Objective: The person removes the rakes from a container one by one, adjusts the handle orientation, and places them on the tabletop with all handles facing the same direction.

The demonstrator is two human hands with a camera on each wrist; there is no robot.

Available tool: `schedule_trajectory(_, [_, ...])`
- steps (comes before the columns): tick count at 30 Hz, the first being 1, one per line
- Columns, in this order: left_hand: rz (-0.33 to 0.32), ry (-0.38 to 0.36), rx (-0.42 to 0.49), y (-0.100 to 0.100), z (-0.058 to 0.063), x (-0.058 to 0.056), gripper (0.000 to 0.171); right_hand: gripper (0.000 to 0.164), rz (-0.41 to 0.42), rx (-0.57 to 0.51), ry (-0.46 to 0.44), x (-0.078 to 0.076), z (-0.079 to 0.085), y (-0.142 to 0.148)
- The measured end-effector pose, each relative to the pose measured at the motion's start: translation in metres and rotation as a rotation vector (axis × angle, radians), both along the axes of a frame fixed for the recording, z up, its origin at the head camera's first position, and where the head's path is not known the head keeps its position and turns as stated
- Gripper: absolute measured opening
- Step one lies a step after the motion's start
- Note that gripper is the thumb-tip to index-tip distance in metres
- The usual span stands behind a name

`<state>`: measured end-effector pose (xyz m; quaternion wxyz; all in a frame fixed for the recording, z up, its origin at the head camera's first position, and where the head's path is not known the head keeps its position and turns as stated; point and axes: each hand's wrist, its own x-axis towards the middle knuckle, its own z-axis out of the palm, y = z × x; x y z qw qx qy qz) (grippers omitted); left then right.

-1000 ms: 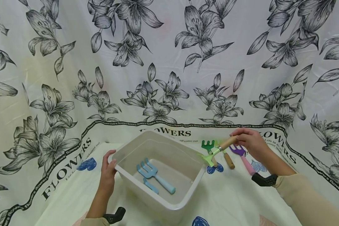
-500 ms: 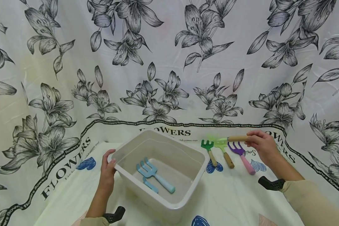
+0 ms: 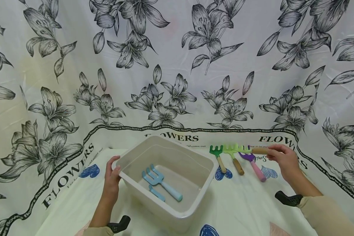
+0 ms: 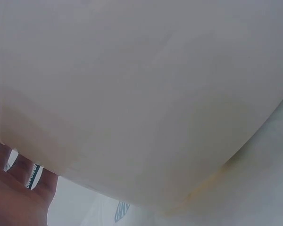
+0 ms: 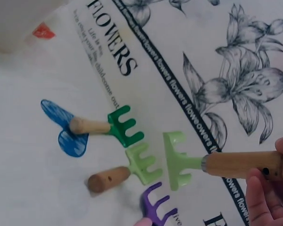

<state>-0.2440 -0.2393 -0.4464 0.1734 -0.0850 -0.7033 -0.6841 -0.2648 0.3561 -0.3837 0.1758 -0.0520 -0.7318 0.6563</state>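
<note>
My left hand (image 3: 112, 178) holds the left rim of a beige plastic tub (image 3: 200, 200). Inside lie a light blue hand fork (image 3: 168, 187) and a smaller light blue piece (image 3: 157, 193), partly hidden by the tub wall. Between fingers and thumb, my right hand (image 3: 286, 162) pinches the wooden handle end of a light green rake (image 5: 245, 164), its head pointing left above the cloth. Below it lie a dark green fork (image 5: 125, 127), a light green fork (image 5: 144, 165) and a purple fork with pink handle (image 3: 256, 167).
A white cloth (image 3: 239, 209) printed with blue and pink hearts covers the surface. Behind hangs a flower-printed curtain (image 3: 177, 49), with a black lettered band along its lower part. In the left wrist view the tub's outer wall (image 4: 132, 94) fills most of the picture.
The right hand has carried the light green rake rightward from the tub's right corner to over the purple fork, its handle turning from slanted to level. Left hand and tub have barely moved.
</note>
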Motion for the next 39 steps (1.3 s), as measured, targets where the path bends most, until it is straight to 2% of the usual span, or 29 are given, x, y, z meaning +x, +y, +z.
schedule_trajectory(3, [0.0,-0.003,0.002,0.0,0.0,0.0,0.047,0.024,-0.081,0.128,-0.031,0.001,-0.005,0.002])
schedule_trajectory(11, [0.006,-0.012,0.0,0.0,-0.001,-0.001,0.047,0.032,-0.271,0.327,-0.165,0.009,-0.026,0.012])
schedule_trajectory(15, [0.014,-0.02,-0.008,0.0,-0.001,-0.002,0.047,0.034,-0.311,0.386,-0.18,0.015,-0.035,0.019])
schedule_trajectory(24, [0.021,-0.037,-0.008,0.001,0.0,-0.001,0.048,0.032,-0.39,0.393,-0.162,0.024,-0.051,0.034])
schedule_trajectory(31, [0.022,-0.049,-0.002,-0.001,0.001,-0.001,0.049,0.027,-0.439,0.453,-0.19,0.024,-0.067,0.039])
schedule_trajectory(39, [0.016,-0.054,-0.007,0.001,0.002,0.0,0.048,0.024,-0.428,0.512,-0.239,0.02,-0.097,0.054])
